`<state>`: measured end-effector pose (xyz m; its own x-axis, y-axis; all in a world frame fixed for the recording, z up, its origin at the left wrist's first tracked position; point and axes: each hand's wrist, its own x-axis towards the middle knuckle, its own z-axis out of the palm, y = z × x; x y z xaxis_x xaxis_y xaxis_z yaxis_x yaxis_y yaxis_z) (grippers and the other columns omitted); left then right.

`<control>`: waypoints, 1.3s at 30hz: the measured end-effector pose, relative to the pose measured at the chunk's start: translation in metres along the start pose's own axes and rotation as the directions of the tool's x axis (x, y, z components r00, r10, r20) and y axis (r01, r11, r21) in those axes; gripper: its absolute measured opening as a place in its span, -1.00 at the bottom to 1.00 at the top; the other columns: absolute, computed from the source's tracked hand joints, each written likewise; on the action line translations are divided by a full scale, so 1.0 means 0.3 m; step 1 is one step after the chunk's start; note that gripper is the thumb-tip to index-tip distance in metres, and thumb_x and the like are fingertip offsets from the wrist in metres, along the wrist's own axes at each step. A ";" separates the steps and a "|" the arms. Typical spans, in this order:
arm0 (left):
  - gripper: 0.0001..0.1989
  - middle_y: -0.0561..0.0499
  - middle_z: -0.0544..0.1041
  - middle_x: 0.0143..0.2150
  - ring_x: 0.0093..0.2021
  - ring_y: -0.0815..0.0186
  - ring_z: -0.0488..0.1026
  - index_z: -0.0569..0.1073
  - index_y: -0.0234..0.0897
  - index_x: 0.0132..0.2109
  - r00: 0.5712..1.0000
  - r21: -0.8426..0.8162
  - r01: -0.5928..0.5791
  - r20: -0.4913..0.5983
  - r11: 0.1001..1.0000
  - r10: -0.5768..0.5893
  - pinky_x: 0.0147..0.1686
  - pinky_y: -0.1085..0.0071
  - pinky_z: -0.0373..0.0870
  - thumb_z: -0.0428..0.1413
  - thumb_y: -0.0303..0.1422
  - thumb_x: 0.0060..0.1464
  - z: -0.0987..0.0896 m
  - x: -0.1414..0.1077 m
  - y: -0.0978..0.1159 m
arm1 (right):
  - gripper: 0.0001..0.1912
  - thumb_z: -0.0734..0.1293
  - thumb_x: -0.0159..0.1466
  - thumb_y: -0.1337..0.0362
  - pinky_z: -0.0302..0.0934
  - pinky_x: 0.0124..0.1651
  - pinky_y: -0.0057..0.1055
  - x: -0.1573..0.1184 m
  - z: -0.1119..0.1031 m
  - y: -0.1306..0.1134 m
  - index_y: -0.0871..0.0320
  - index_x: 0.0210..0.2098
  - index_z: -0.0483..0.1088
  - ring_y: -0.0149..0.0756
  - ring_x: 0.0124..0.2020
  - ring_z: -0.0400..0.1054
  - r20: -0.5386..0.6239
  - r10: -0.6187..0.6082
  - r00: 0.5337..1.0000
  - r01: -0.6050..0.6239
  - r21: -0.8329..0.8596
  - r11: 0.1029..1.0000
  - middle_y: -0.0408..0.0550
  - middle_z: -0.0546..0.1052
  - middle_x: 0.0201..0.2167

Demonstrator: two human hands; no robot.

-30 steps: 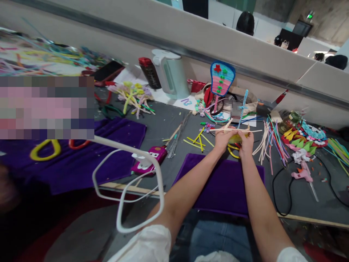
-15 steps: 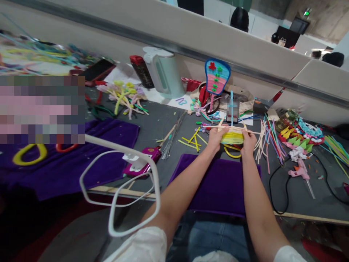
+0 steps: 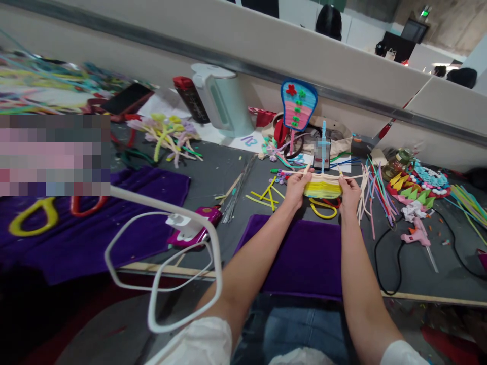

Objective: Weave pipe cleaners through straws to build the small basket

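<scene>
Between my hands is a pipe-cleaner fan panel (image 3: 323,188) in rows of yellow and pale cream, with a light blue stem (image 3: 323,147) sticking up from its far edge. My left hand (image 3: 297,191) pinches its left side and my right hand (image 3: 349,193) pinches its right side. Ends of a cream pipe cleaner stretch out past both hands. Just below the panel lie yellow-handled scissors (image 3: 323,215), partly hidden. Behind it stands a blue and pink fan (image 3: 299,107) with a red flower. A purple cloth (image 3: 304,261) is spread under my forearms.
Loose pipe cleaners (image 3: 376,190) and a pink glue gun (image 3: 417,233) with a black cord lie to the right. Leftward are a magenta power strip (image 3: 213,217) with a white cable (image 3: 220,253), a pale green kettle (image 3: 228,104) and a phone (image 3: 127,99).
The camera view has shifted slightly. My left hand's fingers have drawn back a little toward the panel's left edge; both hands keep hold of it.
</scene>
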<state>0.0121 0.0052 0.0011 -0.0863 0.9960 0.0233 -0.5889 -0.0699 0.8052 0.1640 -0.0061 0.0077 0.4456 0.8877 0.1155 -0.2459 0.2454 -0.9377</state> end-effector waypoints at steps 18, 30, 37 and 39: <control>-0.54 -0.14 0.63 -0.32 -0.20 0.10 0.58 0.55 -0.37 -0.25 0.980 -0.120 0.187 0.092 0.975 -0.177 -0.16 0.26 0.47 0.40 -0.18 -0.31 0.011 -0.006 0.023 | -0.67 0.42 0.00 0.07 0.31 -0.35 -0.40 -0.003 0.008 -0.010 0.15 -0.37 0.32 -0.42 -0.52 0.35 0.053 0.014 0.999 -0.017 0.058 0.998 -0.23 0.48 -0.53; -0.49 0.03 0.56 -0.45 -0.48 0.31 0.48 0.49 -0.33 -0.30 0.985 0.079 0.172 0.000 0.982 -0.173 -0.37 0.37 0.40 0.45 -0.36 -0.51 0.021 -0.023 0.026 | -0.56 0.48 -0.07 0.16 0.33 -0.31 -0.40 -0.038 0.033 -0.009 0.13 -0.27 0.27 -0.42 -0.48 0.35 0.137 0.062 0.989 -0.062 0.000 0.998 -0.27 0.45 -0.48; -0.49 0.16 0.45 -0.55 -0.55 0.43 0.39 0.44 -0.33 -0.29 0.990 0.132 0.115 0.068 0.985 -0.124 -0.45 0.48 0.30 0.44 -0.39 -0.50 0.036 -0.036 0.054 | -0.58 0.48 -0.05 0.15 0.28 -0.34 -0.47 -0.048 0.042 -0.021 0.14 -0.27 0.29 -0.47 -0.48 0.31 0.062 -0.048 0.997 0.054 -0.083 0.995 -0.27 0.44 -0.47; -0.49 0.16 0.45 -0.55 -0.55 0.44 0.38 0.43 -0.32 -0.29 0.993 0.128 0.095 0.063 0.987 -0.104 -0.46 0.49 0.29 0.43 -0.38 -0.49 0.039 -0.037 0.059 | -0.57 0.50 -0.07 0.16 0.30 -0.32 -0.46 -0.052 0.042 -0.034 0.17 -0.27 0.34 -0.45 -0.47 0.33 0.115 0.031 0.993 -0.025 -0.049 0.999 -0.25 0.47 -0.47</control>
<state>0.0120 -0.0064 0.0219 0.0259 0.9994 -0.0229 -0.4863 0.0326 0.8732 0.1488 -0.0175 0.0194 0.3361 0.9337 0.1237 -0.2149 0.2039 -0.9551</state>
